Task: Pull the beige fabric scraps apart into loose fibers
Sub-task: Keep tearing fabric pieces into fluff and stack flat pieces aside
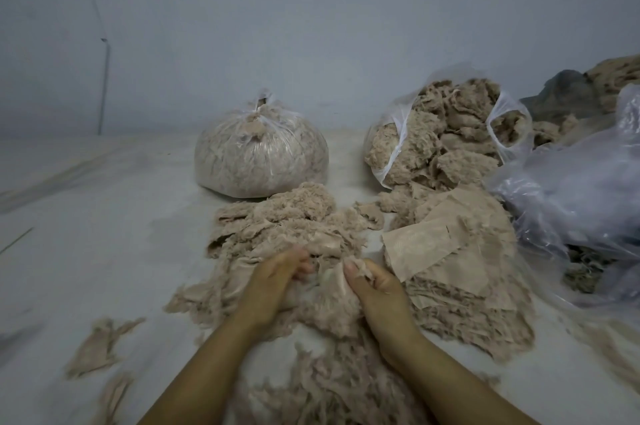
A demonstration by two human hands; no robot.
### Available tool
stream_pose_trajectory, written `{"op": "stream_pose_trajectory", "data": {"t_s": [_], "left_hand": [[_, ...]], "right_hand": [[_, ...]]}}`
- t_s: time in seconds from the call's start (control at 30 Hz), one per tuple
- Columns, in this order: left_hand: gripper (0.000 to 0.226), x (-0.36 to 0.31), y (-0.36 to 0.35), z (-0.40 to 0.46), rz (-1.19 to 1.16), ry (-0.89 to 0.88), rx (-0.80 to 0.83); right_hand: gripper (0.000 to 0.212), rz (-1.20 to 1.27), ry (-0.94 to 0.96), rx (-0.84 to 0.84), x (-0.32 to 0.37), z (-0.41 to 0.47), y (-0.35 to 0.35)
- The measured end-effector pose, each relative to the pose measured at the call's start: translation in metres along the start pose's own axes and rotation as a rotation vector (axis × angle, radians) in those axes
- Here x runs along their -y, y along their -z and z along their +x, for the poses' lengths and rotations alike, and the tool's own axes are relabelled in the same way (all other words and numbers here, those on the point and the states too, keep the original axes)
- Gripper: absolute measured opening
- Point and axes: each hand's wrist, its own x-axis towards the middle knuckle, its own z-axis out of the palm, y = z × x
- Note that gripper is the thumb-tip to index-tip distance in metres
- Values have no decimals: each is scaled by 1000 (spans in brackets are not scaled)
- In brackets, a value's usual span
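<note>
A beige fabric scrap (329, 281) lies bunched between my two hands at the lower middle. My left hand (273, 281) grips its left side with curled fingers. My right hand (372, 282) pinches its right edge between thumb and fingers. Beyond the hands a mound of loose beige fibers (291, 217) spreads over the pale floor. More frayed fibers (332, 386) lie between my forearms. A stack of flat beige fabric pieces (446, 251) sits just right of my right hand.
A tied clear bag of fibers (259, 154) stands at the back middle. An open bag of frayed scraps (446, 137) stands to its right. Crumpled clear plastic (575, 189) fills the right side. Small scraps (100, 348) lie at lower left. A grey wall (277, 26) closes the back.
</note>
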Motion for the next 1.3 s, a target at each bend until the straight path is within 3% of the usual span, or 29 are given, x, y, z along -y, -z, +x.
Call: {"op": "stream_pose_trajectory", "data": {"t_s": [0.07, 0.13, 0.2, 0.3, 0.43, 0.53, 0.6, 0.67, 0.77, 0.87, 0.9, 0.97, 1.07, 1.17, 1.2, 1.3], "left_hand": [[36, 1, -12, -5, 71, 60, 211], [30, 1, -22, -7, 16, 84, 257], [19, -5, -24, -5, -141, 119, 119], [23, -9, -10, 3, -322, 199, -213], [26, -8, 0, 3, -358, 200, -259], [27, -9, 3, 9, -495, 270, -401], [32, -8, 12, 14, -542, 326, -499], [21, -7, 17, 13, -450, 301, -453], [14, -6, 8, 4, -205, 261, -119], [16, -5, -8, -5, -186, 241, 221], [18, -6, -11, -6, -179, 223, 259], [19, -9, -8, -6, -167, 183, 269], [18, -8, -2, -2, -194, 182, 135], [8, -11, -5, 0, -293, 237, -91], [12, -12, -7, 0, -370, 269, -85], [33, -18, -20, -8, -517, 390, 151]], "right_hand": [[31, -3, 31, -7, -2, 0, -5], [22, 15, 48, -18, -4, 0, -9], [13, 22, 29, -12, -3, 0, -8], [7, -70, -53, 52, -3, 0, -3], [27, -314, -81, 344, -2, -5, 0], [16, -464, 23, 579, 4, -9, 3], [22, -542, 40, 651, 8, -12, 3], [39, -640, 99, 567, 8, -11, 2], [45, -656, 217, 233, 10, -6, -1], [53, -476, 113, 170, 9, -6, -4], [43, -434, 109, 167, 6, -5, -5], [17, -369, 156, 85, 2, -4, -5], [29, -212, 86, -89, 0, 1, -1], [26, -53, 1, -176, 1, 4, 1], [23, -41, -7, -186, 1, 4, 1], [19, -55, 18, -169, 0, 3, -2]]}}
